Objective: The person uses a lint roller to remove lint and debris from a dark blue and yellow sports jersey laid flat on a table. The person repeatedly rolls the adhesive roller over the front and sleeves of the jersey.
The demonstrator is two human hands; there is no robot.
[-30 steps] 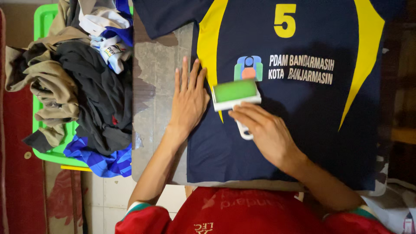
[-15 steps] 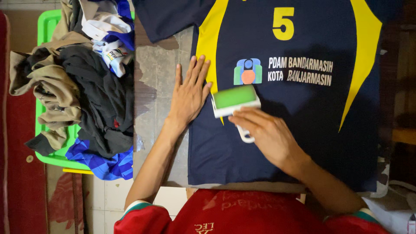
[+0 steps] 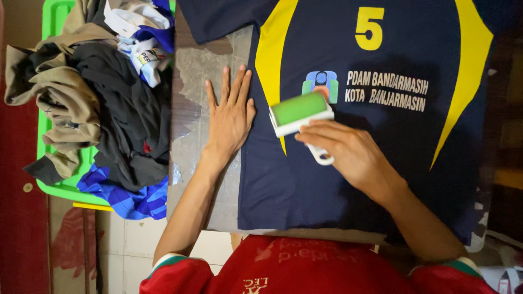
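I judge the work partly done: my right hand (image 3: 354, 155) pinches the lint roller (image 3: 301, 112) on the jersey (image 3: 376, 136) near its middle, my left hand (image 3: 229, 117) lies spread flat at the jersey's edge on the tabletop (image 3: 190, 109), much cloth left unrolled.

Open jersey (image 3: 381, 163) right of lint roller (image 3: 299, 112), left hand (image 3: 230, 117) flat beside it, clothes pile (image 3: 103, 98) crowding table's left edge.
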